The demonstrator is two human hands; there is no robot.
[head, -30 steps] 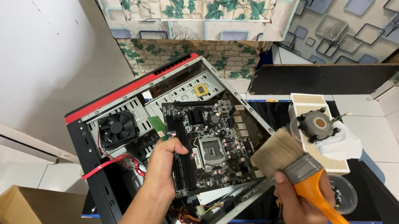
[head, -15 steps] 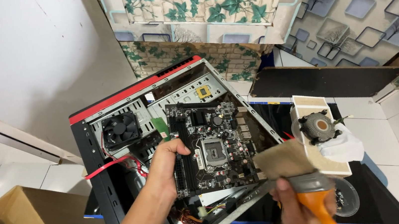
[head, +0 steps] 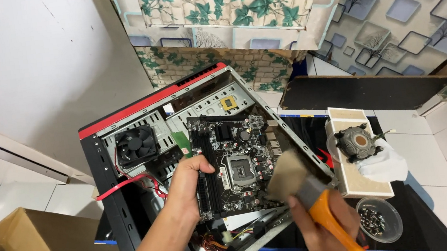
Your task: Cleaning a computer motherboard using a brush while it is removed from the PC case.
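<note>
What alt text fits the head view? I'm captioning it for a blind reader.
A person's left hand grips the edge of a black rectangular motherboard held over an open red-trimmed grey metal computer case, while the right hand presses an orange-handled paintbrush against the board's right side.

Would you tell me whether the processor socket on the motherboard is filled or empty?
Empty, as far as shows: the socket on the motherboard is a bare square frame, and the cooler sits apart on a block.
</note>
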